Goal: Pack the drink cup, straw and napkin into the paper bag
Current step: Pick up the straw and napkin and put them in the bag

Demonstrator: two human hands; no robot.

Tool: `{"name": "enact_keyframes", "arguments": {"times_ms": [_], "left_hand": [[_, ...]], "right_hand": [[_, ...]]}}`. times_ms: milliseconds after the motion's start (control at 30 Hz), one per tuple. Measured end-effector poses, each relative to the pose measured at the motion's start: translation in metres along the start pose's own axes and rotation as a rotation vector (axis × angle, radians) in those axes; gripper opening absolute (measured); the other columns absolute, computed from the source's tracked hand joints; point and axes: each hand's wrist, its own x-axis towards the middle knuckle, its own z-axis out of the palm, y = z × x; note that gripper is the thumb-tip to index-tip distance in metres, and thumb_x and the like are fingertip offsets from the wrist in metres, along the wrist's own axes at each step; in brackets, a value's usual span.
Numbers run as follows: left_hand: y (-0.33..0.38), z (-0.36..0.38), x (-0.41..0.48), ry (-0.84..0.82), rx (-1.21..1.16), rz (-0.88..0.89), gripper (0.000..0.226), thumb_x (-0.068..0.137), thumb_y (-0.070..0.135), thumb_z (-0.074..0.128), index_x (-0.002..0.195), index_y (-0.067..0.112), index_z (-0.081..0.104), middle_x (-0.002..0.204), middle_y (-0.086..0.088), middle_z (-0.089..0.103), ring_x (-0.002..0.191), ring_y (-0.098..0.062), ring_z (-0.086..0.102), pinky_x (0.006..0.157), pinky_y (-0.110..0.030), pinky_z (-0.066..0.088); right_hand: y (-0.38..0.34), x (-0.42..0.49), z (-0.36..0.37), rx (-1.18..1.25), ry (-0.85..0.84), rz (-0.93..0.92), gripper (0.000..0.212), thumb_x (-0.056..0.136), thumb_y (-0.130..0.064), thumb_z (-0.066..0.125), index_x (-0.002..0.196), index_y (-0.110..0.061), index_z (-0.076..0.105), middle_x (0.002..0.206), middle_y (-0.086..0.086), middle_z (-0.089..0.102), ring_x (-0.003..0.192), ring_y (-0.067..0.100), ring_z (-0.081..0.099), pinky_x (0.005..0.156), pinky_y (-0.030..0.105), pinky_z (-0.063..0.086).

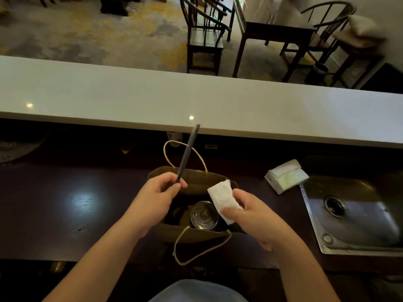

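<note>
above the brown paper bag (192, 179), fingers (174, 188) pinch a thin dark straw (188, 152).

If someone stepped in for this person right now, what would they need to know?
Left hand: grip on the dark straw, raised over the paper bag.
Right hand: grip on the folded white napkin, above the bag's open mouth.
Drink cup: already upright inside the bag, lid showing.
Done: cup packed.
Left: drop the straw and napkin in beside the cup.

Drink cup (204, 215) body deep in paper bag (196, 184), only lid visible; straw's (188, 153) lower end behind fingers (174, 188)
</note>
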Motion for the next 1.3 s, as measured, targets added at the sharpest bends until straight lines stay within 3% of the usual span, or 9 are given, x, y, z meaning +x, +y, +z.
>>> {"name": "enact_keyframes", "arguments": {"times_ms": [267, 467, 600, 767, 833, 933, 1033, 1133, 1300], "left_hand": [[-0.001, -0.007, 0.007, -0.080, 0.021, -0.053, 0.024, 0.091, 0.015, 0.062, 0.084, 0.035, 0.073, 0.108, 0.007, 0.071, 0.106, -0.012, 0.062, 0.087, -0.035, 0.046], [0.001, -0.006, 0.010, -0.138, 0.151, -0.086, 0.016, 0.094, 0.026, 0.058, 0.086, 0.028, 0.071, 0.096, 0.004, 0.074, 0.096, -0.014, 0.067, 0.086, -0.035, 0.052], [0.004, -0.006, 0.013, -0.181, 0.396, -0.059, 0.017, 0.095, 0.022, 0.056, 0.086, 0.033, 0.066, 0.092, 0.010, 0.065, 0.084, -0.007, 0.060, 0.066, -0.021, 0.042], [0.014, 0.005, 0.021, -0.296, 0.743, -0.106, 0.018, 0.096, 0.013, 0.050, 0.101, 0.023, 0.064, 0.109, 0.004, 0.064, 0.095, -0.011, 0.060, 0.076, -0.021, 0.047], [0.016, 0.013, 0.024, -0.407, 0.970, -0.154, 0.030, 0.099, 0.018, 0.046, 0.127, 0.018, 0.058, 0.155, -0.013, 0.037, 0.142, -0.039, 0.032, 0.115, -0.043, 0.029], [0.006, 0.024, 0.020, -0.487, 1.161, -0.108, 0.029, 0.098, 0.029, 0.049, 0.124, 0.022, 0.058, 0.165, -0.016, -0.007, 0.143, -0.054, -0.019, 0.118, -0.063, -0.005], [-0.010, 0.028, 0.015, -0.445, 1.226, -0.042, 0.029, 0.095, 0.032, 0.051, 0.121, 0.023, 0.059, 0.165, -0.014, -0.010, 0.139, -0.056, -0.026, 0.111, -0.065, -0.019], [-0.016, 0.029, 0.011, -0.401, 1.254, 0.011, 0.042, 0.094, 0.035, 0.051, 0.135, 0.024, 0.051, 0.165, -0.014, -0.009, 0.139, -0.055, -0.027, 0.107, -0.066, -0.021], [-0.014, 0.028, 0.000, -0.262, 1.261, 0.086, 0.044, 0.092, 0.044, 0.054, 0.133, 0.028, 0.055, 0.163, -0.023, 0.003, 0.142, -0.054, -0.022, 0.106, -0.066, -0.023]], "right_hand": [[-0.003, 0.002, -0.002, -0.024, -0.049, 0.032, 0.011, 0.090, -0.028, 0.062, 0.100, -0.029, 0.057, 0.117, 0.004, 0.066, 0.106, 0.022, 0.062, 0.095, 0.051, 0.053], [-0.008, 0.003, 0.000, -0.042, -0.079, 0.044, 0.029, 0.091, -0.025, 0.063, 0.120, -0.023, 0.058, 0.117, 0.001, 0.067, 0.108, 0.020, 0.063, 0.096, 0.050, 0.053], [-0.007, 0.005, -0.002, -0.045, -0.085, 0.048, 0.034, 0.091, -0.024, 0.063, 0.124, -0.022, 0.057, 0.119, 0.000, 0.066, 0.109, 0.019, 0.062, 0.098, 0.049, 0.052], [-0.016, 0.007, 0.000, -0.233, -0.048, 0.017, 0.029, 0.090, -0.026, 0.060, 0.118, -0.019, 0.058, 0.107, 0.004, 0.067, 0.094, 0.022, 0.065, 0.080, 0.042, 0.058], [-0.026, 0.015, -0.001, -0.388, -0.042, -0.005, 0.004, 0.091, -0.025, 0.057, 0.095, -0.024, 0.057, 0.087, -0.001, 0.063, 0.075, 0.015, 0.060, 0.056, 0.029, 0.048], [-0.047, 0.031, 0.003, -0.624, -0.118, 0.002, 0.028, 0.093, -0.019, 0.055, 0.071, -0.031, 0.043, 0.076, -0.006, 0.050, 0.071, 0.014, 0.052, 0.049, 0.022, 0.032], [-0.060, 0.055, 0.018, -0.814, -0.184, 0.037, 0.012, 0.093, -0.012, 0.053, 0.097, -0.014, 0.063, 0.086, 0.004, 0.055, 0.079, 0.023, 0.053, 0.057, 0.025, 0.039], [-0.066, 0.080, 0.048, -0.886, -0.347, 0.132, 0.029, 0.095, -0.009, 0.052, 0.121, -0.002, 0.061, 0.095, 0.013, 0.063, 0.080, 0.027, 0.061, 0.069, 0.030, 0.050], [-0.047, 0.111, 0.096, -0.493, -0.419, 0.375, 0.020, 0.099, -0.012, 0.051, 0.115, -0.002, 0.057, 0.096, 0.018, 0.062, 0.097, 0.033, 0.065, 0.070, 0.035, 0.049]]}}
